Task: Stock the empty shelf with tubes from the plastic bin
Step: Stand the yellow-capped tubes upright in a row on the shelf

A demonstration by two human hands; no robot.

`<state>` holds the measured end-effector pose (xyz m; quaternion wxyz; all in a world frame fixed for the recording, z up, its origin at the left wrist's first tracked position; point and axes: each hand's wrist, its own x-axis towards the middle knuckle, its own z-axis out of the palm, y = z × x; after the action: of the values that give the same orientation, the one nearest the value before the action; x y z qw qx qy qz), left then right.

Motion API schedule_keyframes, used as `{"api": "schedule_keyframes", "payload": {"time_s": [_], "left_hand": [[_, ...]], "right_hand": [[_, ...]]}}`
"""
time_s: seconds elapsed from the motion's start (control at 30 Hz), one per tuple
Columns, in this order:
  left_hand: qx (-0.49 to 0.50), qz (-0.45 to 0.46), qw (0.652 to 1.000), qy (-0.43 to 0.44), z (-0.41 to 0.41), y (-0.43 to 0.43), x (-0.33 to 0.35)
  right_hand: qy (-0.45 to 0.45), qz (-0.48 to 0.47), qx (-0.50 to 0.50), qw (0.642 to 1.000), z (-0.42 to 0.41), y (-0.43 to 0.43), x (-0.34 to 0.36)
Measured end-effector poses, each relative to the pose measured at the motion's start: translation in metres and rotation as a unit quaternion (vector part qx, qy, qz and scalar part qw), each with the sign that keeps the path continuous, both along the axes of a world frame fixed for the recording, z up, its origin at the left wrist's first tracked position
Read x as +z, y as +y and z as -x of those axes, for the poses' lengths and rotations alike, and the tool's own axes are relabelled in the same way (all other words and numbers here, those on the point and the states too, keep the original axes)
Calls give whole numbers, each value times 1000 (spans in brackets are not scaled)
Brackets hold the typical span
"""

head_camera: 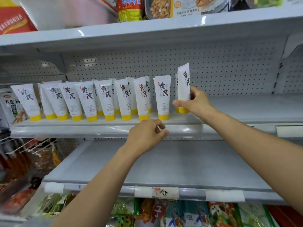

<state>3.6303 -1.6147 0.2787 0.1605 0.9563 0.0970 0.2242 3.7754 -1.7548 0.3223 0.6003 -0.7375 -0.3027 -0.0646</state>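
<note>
Several white tubes [106, 99] with yellow caps and black characters stand cap-down in two rows along the left and middle of a grey shelf [246, 108]. My right hand [195, 102] grips one more tube [184, 86] at the right end of the row, upright, its cap close to the shelf surface. My left hand [147, 136] hovers in front of the shelf's front lip, fingers curled loosely and holding nothing. The plastic bin is out of view.
The shelf's right part is bare, backed by pegboard [213, 66]. Below it lies another grey shelf [180, 164] with a price tag [164, 192]. Packaged snacks [196, 213] fill the bottom, hanging packets [24, 158] the left, and food packages [160, 7] the top shelf.
</note>
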Motion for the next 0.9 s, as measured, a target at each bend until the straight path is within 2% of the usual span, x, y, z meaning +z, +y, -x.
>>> {"api": "schedule_keyframes", "payload": {"time_s": [0.27, 0.5, 0.7, 0.77, 0.83, 0.9], "left_hand": [[11, -42, 999, 7, 1, 4, -8], [21, -39, 999, 9, 5, 7, -8], [24, -24, 999, 14, 14, 4, -9], [25, -15, 1000, 2, 21, 3, -10], [29, -3, 999, -19, 30, 1, -14], [37, 10, 998, -39, 40, -2, -21]], "right_hand": [[36, 61, -24, 997, -27, 13, -17], [43, 108, -8, 993, -33, 16, -20], [30, 154, -35, 987, -19, 11, -16], [-19, 155, -87, 984, -6, 1, -17], [-104, 147, -140, 974, 13, -10, -24], [-184, 140, -144, 962, 36, -20, -36]]}}
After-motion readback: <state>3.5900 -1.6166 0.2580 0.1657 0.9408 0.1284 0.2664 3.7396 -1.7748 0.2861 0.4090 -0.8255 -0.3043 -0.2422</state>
